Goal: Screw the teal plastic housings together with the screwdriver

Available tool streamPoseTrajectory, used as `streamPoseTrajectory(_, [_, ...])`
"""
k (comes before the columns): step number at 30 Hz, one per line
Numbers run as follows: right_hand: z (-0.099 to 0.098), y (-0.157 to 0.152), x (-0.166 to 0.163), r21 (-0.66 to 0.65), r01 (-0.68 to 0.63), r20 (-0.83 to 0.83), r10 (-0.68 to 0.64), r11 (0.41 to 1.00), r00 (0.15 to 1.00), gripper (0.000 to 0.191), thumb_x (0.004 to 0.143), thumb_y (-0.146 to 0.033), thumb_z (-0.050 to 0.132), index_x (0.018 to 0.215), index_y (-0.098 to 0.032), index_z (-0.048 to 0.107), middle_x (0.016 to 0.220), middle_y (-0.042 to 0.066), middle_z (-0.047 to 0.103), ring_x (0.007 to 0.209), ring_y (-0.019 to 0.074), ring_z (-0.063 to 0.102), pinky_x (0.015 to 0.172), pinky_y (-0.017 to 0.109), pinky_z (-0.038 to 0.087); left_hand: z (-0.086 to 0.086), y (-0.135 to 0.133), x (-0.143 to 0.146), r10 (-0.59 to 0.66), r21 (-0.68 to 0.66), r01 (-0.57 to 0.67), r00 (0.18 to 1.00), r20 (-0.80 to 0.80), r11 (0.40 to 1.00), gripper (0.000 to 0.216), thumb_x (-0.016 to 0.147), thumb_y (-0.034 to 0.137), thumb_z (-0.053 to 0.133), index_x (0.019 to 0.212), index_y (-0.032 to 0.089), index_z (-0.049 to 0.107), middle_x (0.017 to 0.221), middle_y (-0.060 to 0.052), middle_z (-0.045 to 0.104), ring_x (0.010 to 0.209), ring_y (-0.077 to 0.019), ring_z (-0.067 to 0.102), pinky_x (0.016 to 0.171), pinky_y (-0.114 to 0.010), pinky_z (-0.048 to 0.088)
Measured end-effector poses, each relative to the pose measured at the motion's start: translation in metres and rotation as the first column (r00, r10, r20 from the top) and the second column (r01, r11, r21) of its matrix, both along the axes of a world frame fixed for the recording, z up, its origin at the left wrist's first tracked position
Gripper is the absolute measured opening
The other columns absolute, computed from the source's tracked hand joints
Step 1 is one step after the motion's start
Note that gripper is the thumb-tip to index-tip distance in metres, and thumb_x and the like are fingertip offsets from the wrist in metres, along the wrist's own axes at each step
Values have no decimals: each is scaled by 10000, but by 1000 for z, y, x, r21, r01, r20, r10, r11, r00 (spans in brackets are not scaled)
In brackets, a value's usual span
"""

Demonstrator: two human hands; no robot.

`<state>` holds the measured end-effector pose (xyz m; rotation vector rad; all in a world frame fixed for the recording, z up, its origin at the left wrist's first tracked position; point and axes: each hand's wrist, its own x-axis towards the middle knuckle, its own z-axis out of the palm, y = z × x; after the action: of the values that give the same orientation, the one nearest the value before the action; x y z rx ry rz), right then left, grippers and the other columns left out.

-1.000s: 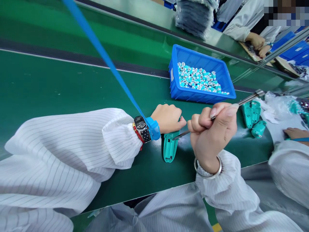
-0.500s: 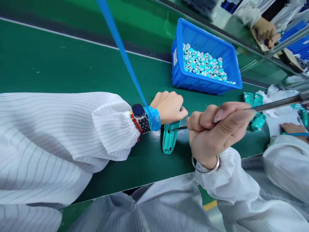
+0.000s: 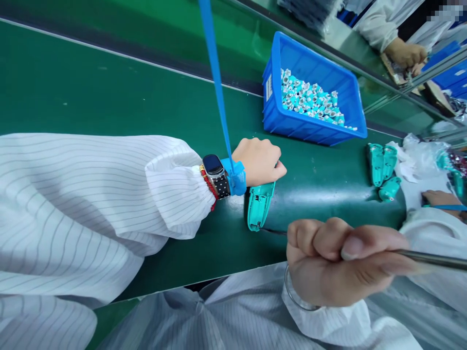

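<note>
My left hand [image 3: 258, 159] is closed around the upper end of a teal plastic shell half [image 3: 260, 210], which lies hollow side up on the green bench. Its fingers curl out of sight, and the hand covers that end of the shell. My right hand [image 3: 337, 260], to the right and nearer the bench edge, is closed on a slim metal rod-like tool [image 3: 436, 259]. The tool's thin dark end points left and reaches the near end of the shell; whether it touches cannot be made out. The exact kind of tool is unclear.
A blue bin [image 3: 314, 126] of small teal-and-white parts stands at the back. More teal shells [image 3: 381, 163] lie to the right, beside clear plastic bags [image 3: 419, 155]. A blue strap [image 3: 215, 73] runs up from my left wrist. Co-workers' hands show at right and beyond the rail.
My right hand has moved down towards the bench edge. The tool's thin end has shifted from the shell's middle to its near end. My left hand stays closed on the shell.
</note>
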<state>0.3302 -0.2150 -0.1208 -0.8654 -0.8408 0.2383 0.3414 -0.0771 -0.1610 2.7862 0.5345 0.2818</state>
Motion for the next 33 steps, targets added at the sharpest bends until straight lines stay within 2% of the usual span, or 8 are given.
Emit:
streamPoseTrajectory(4, [-4, 5, -1, -32, 50, 16, -50, 998, 999, 231, 907, -271, 429, 709, -170, 494, 517, -79, 236, 358, 37, 172, 296, 178, 162, 2, -1, 1, 3, -16, -3, 1000, -4, 1000, 423, 771, 340, 324, 832, 163, 704, 749, -113, 667, 685, -246, 582, 560, -330, 315])
streamPoseTrajectory(18, [-10, 10, -4, -27, 93, -13, -93, 995, 996, 215, 900, -260, 458, 750, -143, 559, 517, -80, 257, 368, 30, 195, 295, 165, 176, 2, 0, 2, 13, -42, -14, 1000, -15, 999, 386, 763, 323, 369, 869, 157, 700, 853, -125, 682, 761, -289, 614, 571, -350, 377])
streamPoseTrajectory(27, [4, 4, 4, -161, 149, -10, -153, 976, 988, 340, 899, -314, 457, 589, -178, 484, 448, -73, 201, 321, 38, 147, 255, 187, 159, 3, -1, 0, -3, -70, 6, 999, 53, 998, 361, 741, 301, 387, 823, 135, 696, 815, -140, 674, 785, -337, 635, 562, -358, 371])
streamPoseTrajectory(33, [1, 8, 4, -224, 247, 19, -250, 943, 968, 305, 889, -340, 471, 625, -217, 564, 428, -71, 183, 300, 48, 132, 233, 196, 142, 6, -1, 1, 3, -74, 0, 999, 34, 997, 333, 752, 292, 403, 831, 138, 687, 807, -135, 665, 804, -339, 629, 575, -371, 388])
